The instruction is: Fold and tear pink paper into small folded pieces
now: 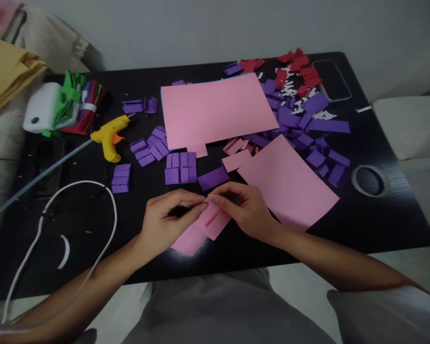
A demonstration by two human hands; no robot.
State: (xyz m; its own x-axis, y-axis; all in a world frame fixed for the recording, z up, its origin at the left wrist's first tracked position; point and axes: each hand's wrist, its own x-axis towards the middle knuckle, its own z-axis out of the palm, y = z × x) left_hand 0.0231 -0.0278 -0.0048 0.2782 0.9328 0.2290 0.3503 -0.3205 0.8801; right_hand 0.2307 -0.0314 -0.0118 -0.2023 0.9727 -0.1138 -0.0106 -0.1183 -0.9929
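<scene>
At the near middle of the desk (376, 229), we had a small pink paper piece (218, 223) between our hands. Our left hand (170, 215) and our right hand (249, 210) each pinched its far end between thumb and fingers, the fingertips close together. Just right of it, we had a pink sheet (290, 186); folded purple papers (181, 168) lay just beyond, and a yellow glue gun (110, 137) rested farther left.
</scene>
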